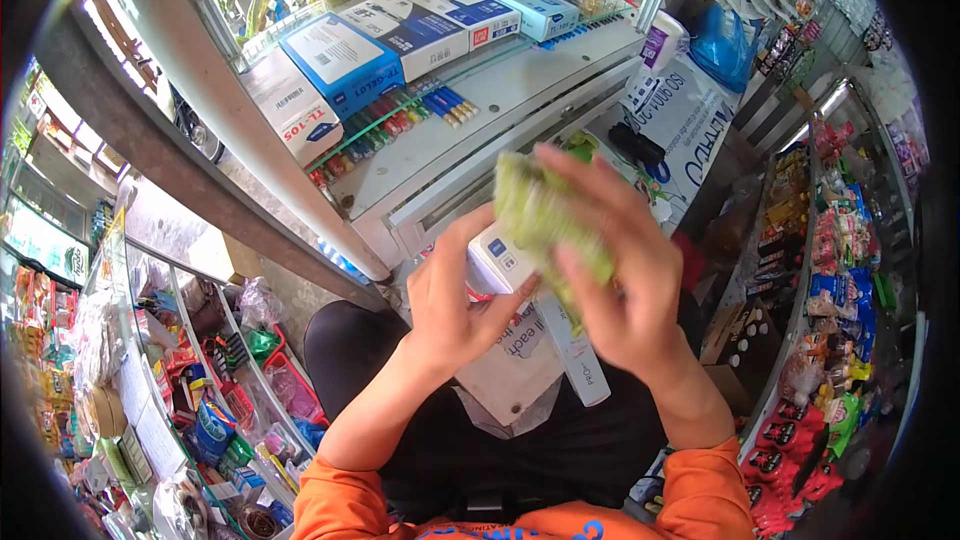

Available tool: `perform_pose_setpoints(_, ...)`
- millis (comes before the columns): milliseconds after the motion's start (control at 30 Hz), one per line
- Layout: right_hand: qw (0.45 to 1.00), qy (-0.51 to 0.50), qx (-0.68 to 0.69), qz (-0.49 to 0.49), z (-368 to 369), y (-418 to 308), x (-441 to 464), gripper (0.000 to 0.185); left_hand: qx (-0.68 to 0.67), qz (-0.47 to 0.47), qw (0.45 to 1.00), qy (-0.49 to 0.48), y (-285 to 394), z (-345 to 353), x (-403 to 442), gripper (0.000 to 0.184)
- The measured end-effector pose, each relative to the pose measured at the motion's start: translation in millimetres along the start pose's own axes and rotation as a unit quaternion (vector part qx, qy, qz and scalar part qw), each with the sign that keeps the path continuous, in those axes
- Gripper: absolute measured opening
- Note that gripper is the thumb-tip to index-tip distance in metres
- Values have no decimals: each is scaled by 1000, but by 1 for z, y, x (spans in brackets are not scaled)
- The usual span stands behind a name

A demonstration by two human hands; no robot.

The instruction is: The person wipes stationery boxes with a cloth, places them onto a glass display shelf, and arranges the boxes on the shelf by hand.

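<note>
My left hand (440,295) is closed around a small white box (496,260) with a blue label, held above my lap. In my right hand (640,280) is a crumpled light green cloth (535,202), smeared by motion, gripped between thumb and fingers. The cloth overlaps the right end of the white box; whether it touches the box I cannot tell. Below my hands a long, narrow white box (584,370) marked PRO leans over a printed bag or sheet (510,385) by my knees.
Ahead stands a glass display case (420,155) with blue and white cartons (340,60) and rows of pens (440,105). A white bottle (660,45) and a blue plastic bag (725,45) are behind, right. Shelves of packaged goods (840,270) flank me on both sides.
</note>
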State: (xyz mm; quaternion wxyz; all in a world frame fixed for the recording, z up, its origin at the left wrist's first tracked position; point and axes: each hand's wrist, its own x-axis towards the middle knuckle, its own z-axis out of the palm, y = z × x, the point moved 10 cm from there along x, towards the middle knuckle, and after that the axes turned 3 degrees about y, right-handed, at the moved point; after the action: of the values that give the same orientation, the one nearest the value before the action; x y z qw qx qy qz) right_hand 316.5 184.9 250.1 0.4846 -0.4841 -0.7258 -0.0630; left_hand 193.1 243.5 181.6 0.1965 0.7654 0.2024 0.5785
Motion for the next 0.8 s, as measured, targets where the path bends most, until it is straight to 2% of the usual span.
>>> perform_pose_setpoints(33,1000,0,1,1,-1,-6,0,33,1,-1,1000,-1,-2,0,-1,62)
perform_pose_setpoints(100,991,-55,-59,-105,9,-32,-5,35,28,35,999,19,3,-3,-5,65)
perform_pose_setpoints(167,991,-47,-71,-105,5,-17,0,31,-10,24,1000,4,1,2,-7,62)
perform_pose_setpoints(200,1000,-6,2,20,-2,13,2,27,-43,-14,999,3,-3,6,-3,60)
perform_pose_setpoints(233,986,37,75,142,-6,43,-3,23,-75,-51,996,2,-9,8,1,57)
perform_pose_setpoints(300,937,97,192,274,-6,82,-21,21,-116,-32,993,-3,-4,6,5,57)
perform_pose_setpoints(367,925,124,232,275,-8,86,-23,25,-208,-11,978,14,-1,3,7,62)
perform_pose_setpoints(400,921,138,232,282,-10,87,-24,25,-197,6,980,-19,3,6,9,70)
perform_pose_setpoints(433,916,153,233,289,-12,88,-26,26,-196,5,981,-18,1,9,8,70)
perform_pose_setpoints(500,906,161,251,301,-11,90,-30,27,-204,78,976,24,9,5,5,77)
perform_pose_setpoints(533,897,165,275,304,-12,90,-32,28,-195,67,978,12,7,7,2,80)
perform_pose_setpoints(600,888,170,297,309,-13,89,-37,29,-193,67,979,22,6,8,-1,80)
perform_pose_setpoints(667,879,213,319,282,-20,81,-35,31,-187,69,979,36,6,6,-2,80)
perform_pose_setpoints(767,877,227,343,250,-22,63,-26,31,-152,75,985,34,10,4,-1,77)
perform_pose_setpoints(800,899,202,314,230,-23,55,-22,31,-153,75,985,33,8,5,-2,77)
